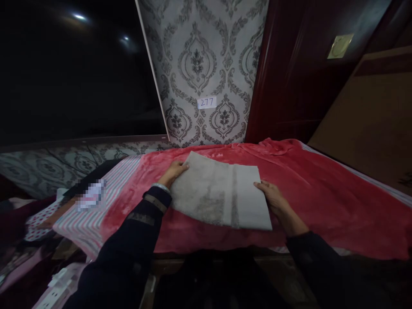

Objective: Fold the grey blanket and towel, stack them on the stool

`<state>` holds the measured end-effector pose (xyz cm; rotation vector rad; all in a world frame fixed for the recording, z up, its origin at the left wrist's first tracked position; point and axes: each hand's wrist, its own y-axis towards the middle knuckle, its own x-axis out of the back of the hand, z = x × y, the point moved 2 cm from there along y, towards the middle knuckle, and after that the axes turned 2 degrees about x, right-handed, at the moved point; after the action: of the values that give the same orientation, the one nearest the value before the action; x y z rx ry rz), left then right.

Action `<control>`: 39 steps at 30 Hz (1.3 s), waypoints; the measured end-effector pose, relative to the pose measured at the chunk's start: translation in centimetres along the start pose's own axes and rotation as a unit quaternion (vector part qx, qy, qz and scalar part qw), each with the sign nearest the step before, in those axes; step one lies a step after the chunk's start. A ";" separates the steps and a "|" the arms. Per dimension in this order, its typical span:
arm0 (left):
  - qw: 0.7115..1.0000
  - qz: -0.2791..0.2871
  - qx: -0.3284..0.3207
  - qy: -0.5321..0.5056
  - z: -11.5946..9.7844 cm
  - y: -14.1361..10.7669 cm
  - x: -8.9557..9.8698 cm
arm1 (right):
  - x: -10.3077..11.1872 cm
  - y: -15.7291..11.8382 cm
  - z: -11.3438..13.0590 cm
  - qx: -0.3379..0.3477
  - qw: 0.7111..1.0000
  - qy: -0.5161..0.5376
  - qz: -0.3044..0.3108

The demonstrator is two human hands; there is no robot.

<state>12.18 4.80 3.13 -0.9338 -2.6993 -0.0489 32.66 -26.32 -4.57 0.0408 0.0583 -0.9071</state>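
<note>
A pale grey folded cloth (206,189) with darker patches and a lighter band on its right part is held out flat over a red blanket (309,184). My left hand (174,173) grips its upper left edge, thumb on top and the other fingers partly hidden. At the right edge, my right hand (272,195) pinches the cloth between thumb and fingers. Whether the underside of the cloth touches the blanket, I cannot tell.
Striped fabric (122,176) lies under the blanket. A large dark screen (80,73) stands at the back left. Patterned wallpaper carries a "277" label (207,102). A white power strip (56,292) is at the lower left, a brown panel (373,111) at the right.
</note>
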 end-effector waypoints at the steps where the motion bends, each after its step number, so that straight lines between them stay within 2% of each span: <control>1: 0.999 0.014 -0.023 0.029 -1.1 0.2 0.0 | -0.3 -0.9 0.0 0.001 1.000 0.028 -0.006; 4: 0.987 0.046 -0.095 0.121 -4.4 0.4 -0.3 | -1.3 -3.9 0.0 -0.009 0.995 0.100 -0.025; 10: 0.956 0.032 -0.168 0.237 -10.0 0.3 -2.0 | -3.2 -8.4 -0.4 -0.038 0.981 0.184 -0.051; 14: 0.924 0.007 -0.247 0.291 -12.8 0.2 -3.5 | -4.1 -10.8 -0.9 -0.028 0.974 0.203 -0.095; 17: 0.901 0.014 -0.282 0.330 -14.1 0.1 -4.7 | -4.9 -12.7 -1.6 -0.045 0.974 0.193 -0.112; 22: 0.865 0.047 -0.321 0.383 -15.0 -0.8 -6.5 | -6.2 -14.9 -2.9 -0.082 0.962 0.236 -0.104; 27: 0.845 0.058 -0.342 0.408 -15.2 -1.7 -7.2 | -6.6 -15.8 -4.1 -0.134 0.946 0.282 -0.089; 30: 0.840 0.063 -0.353 0.406 -15.5 -1.8 -7.3 | -6.8 -16.4 -4.2 -0.132 0.944 0.283 -0.109; 34: 0.838 0.075 -0.376 0.389 -15.9 -1.3 -7.6 | -7.7 -16.9 -4.2 -0.124 0.947 0.277 -0.102; 39: 0.840 0.083 -0.360 0.396 -14.6 0.2 -9.1 | -8.5 -16.7 -5.8 -0.159 0.943 0.274 -0.102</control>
<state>22.85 -2.28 14.57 -1.0095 -1.7835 -1.1971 14.05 -29.56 -9.97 -0.0156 0.7396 -1.0622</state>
